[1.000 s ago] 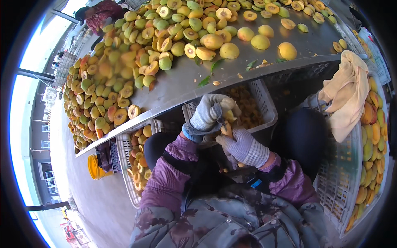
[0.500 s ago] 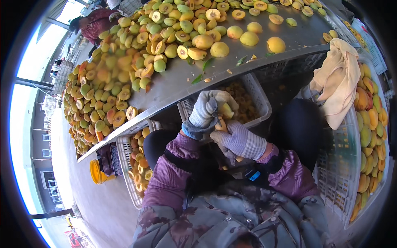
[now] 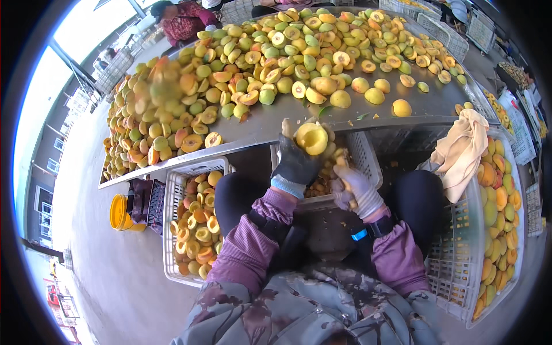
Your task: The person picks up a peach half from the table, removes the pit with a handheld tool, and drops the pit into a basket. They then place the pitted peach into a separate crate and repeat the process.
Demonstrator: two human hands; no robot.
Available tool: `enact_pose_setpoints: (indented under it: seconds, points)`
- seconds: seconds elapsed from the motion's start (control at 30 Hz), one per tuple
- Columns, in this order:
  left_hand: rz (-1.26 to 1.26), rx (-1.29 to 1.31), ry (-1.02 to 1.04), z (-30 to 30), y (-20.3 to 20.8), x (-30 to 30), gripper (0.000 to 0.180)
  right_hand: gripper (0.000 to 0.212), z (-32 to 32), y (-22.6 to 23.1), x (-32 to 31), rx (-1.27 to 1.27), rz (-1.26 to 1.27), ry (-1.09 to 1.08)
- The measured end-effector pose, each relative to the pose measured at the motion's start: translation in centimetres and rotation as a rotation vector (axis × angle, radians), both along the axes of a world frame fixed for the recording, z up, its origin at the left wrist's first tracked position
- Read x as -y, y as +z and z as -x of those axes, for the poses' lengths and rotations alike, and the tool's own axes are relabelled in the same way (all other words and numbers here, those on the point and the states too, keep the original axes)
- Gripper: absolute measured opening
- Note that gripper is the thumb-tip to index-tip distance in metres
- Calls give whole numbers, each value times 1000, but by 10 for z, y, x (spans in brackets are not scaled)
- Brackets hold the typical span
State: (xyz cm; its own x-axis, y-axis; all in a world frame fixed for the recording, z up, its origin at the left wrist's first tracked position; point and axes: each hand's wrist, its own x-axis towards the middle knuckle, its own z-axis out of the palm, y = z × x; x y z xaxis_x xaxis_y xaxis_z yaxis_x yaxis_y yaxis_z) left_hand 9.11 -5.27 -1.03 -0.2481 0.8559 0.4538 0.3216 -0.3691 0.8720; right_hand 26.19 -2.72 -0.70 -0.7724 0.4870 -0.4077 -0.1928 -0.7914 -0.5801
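My left hand [image 3: 294, 164], in a grey glove with a dark palm, holds up a halved yellow peach [image 3: 311, 139] with a smooth hollow where the stone sat. Close by on the right, my right hand [image 3: 360, 187], in a pale purple-grey glove, is closed around a wooden-handled tool [image 3: 343, 174]. The tool's working end is blurred, so I cannot make out its shape. Beneath both hands stands a pale plastic crate [image 3: 368, 158] with brownish peach stones and scraps in it. Ahead, a metal table [image 3: 253, 127] bears a heap of cut peaches [image 3: 276, 69].
By my left knee is a white crate [image 3: 171, 230] of hollowed halves. A yellow bucket [image 3: 119, 213] sits farther left. On my right, a cloth [image 3: 460, 152] drapes over stacked crates [image 3: 460, 247] beside more peaches. Another person [image 3: 187, 23] is beyond the table's far left.
My hands have moved apart. The left turned and lifted the peach half, its hollow now showing; the right drew away with the tool. The view has tilted up, showing more of the table.
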Motion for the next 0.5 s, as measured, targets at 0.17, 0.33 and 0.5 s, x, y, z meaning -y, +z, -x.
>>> enact_pose_setpoints:
  seconds: [0.17, 0.33, 0.5]
  points:
    - [-44, 1048, -201, 54, 55, 65, 46, 20, 27, -37, -12, 377, -136, 6]
    - [-194, 437, 404, 147, 72, 191, 51, 22, 26, -95, -28, 735, -794, -10]
    - [-321, 207, 805, 212, 53, 315, 36, 30, 26, -110, -27, 940, -1151, 248]
